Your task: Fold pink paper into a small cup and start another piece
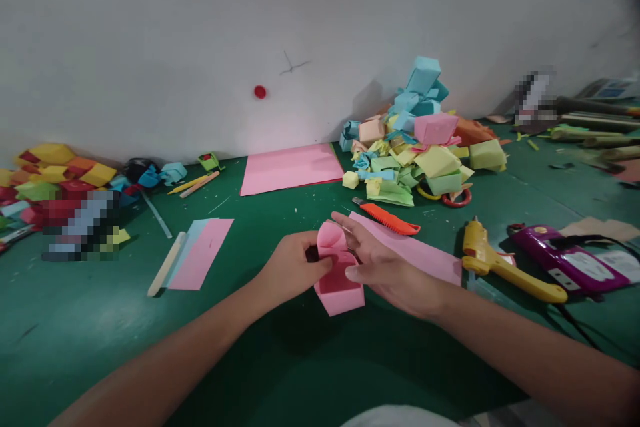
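Note:
Held up between both hands over the green table is a small pink paper box [341,297], its open top toward me and a curled flap standing at the far end. My left hand [295,257] pinches its left side, thumb on the flap and fingers behind. My right hand [383,267] grips the right side with the thumb at the rim; its other fingers reach behind the paper and are partly hidden. Just beyond my right hand lie a pink paper strip [425,250] and an orange utility knife [387,217].
A yellow glue gun [515,273] and a purple device [565,260] with a cable lie at right. A heap of folded paper boxes [425,153] stands against the white wall. Pink sheets [293,170], paper strips [205,257] and a wooden stick [167,263] lie farther left.

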A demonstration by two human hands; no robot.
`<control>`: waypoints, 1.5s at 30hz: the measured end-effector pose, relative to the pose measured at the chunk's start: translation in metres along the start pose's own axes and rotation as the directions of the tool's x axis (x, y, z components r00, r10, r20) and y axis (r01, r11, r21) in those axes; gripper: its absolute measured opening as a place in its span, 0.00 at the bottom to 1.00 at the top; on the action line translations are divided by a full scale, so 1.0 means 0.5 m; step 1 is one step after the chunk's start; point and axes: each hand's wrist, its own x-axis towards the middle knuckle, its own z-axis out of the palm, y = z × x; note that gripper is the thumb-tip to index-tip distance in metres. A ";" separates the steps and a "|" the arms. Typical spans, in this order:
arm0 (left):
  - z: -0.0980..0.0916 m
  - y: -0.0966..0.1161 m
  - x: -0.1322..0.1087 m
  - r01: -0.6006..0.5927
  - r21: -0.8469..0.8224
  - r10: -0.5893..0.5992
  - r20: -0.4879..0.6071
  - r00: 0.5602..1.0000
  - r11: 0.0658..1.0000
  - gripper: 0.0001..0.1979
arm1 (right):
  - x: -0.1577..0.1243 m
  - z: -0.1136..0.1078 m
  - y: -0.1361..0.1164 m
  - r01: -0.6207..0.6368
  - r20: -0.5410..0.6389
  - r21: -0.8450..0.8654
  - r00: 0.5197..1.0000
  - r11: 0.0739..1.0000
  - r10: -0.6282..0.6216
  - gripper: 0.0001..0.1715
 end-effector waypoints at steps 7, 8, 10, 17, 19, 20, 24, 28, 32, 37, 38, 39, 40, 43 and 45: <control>0.021 0.015 -0.010 -0.042 -0.130 0.033 -0.071 0.997 0.991 0.10 | 0.001 0.012 0.017 0.021 0.068 0.227 0.997 0.974 -0.037 0.57; 0.024 0.012 -0.012 -0.052 -0.138 0.039 -0.090 0.995 0.989 0.09 | 0.001 0.011 0.017 0.029 0.076 0.220 0.996 0.975 -0.046 0.57; 0.028 0.007 -0.014 -0.075 -0.136 0.059 -0.117 0.991 0.988 0.09 | 0.002 0.010 0.017 0.036 0.092 0.194 0.994 0.980 -0.055 0.57; 0.024 -0.004 -0.014 -0.090 0.005 0.090 -0.110 0.990 0.996 0.09 | 0.013 -0.004 0.014 0.084 -0.033 -0.334 0.994 0.939 -0.101 0.26; 0.020 -0.008 -0.014 -0.061 0.092 0.074 -0.138 0.988 0.994 0.08 | 0.015 -0.009 0.011 0.069 -0.098 -0.540 0.985 0.839 -0.144 0.17; 0.018 -0.010 -0.014 -0.047 0.120 0.066 -0.154 0.986 0.992 0.06 | 0.015 -0.011 0.009 0.054 -0.124 -0.602 0.979 0.797 -0.160 0.14; 0.012 -0.014 -0.016 -0.045 0.133 0.067 -0.163 0.984 0.990 0.03 | 0.016 -0.024 0.011 0.031 -0.157 -0.701 0.968 0.712 -0.197 0.05; 0.009 -0.019 -0.015 -0.065 0.074 0.076 -0.167 0.983 0.995 0.08 | 0.019 -0.037 0.019 0.075 -0.136 -0.710 0.961 0.700 -0.241 0.04; 0.013 -0.022 -0.012 -0.057 0.002 0.057 -0.190 0.980 0.998 0.06 | 0.021 -0.042 0.020 0.118 -0.113 -0.705 0.955 0.700 -0.275 0.09; 0.006 -0.019 -0.006 -0.137 -0.161 0.127 -0.069 0.989 0.977 0.04 | 0.021 -0.043 0.016 0.129 -0.080 -0.752 0.955 0.646 -0.284 0.13; 0.001 -0.018 -0.004 -0.141 -0.177 0.136 -0.039 0.990 0.974 0.06 | 0.021 -0.043 0.016 0.137 -0.072 -0.765 0.953 0.630 -0.295 0.14; -0.003 -0.018 -0.003 -0.138 -0.182 0.138 -0.012 0.990 0.974 0.07 | 0.021 -0.043 0.016 0.147 -0.063 -0.773 0.950 0.617 -0.306 0.15; -0.007 -0.018 -0.001 -0.134 -0.189 0.139 0.015 0.990 0.973 0.07 | 0.022 -0.044 0.016 0.158 -0.055 -0.778 0.947 0.609 -0.316 0.17; -0.011 -0.020 0.000 -0.114 -0.196 0.126 0.050 0.991 0.974 0.03 | 0.024 -0.045 0.018 0.185 -0.040 -0.780 0.938 0.598 -0.343 0.19; -0.006 -0.022 -0.001 -0.089 -0.175 0.098 0.044 0.994 0.981 0.02 | 0.024 -0.046 0.018 0.210 -0.023 -0.774 0.934 0.597 -0.358 0.20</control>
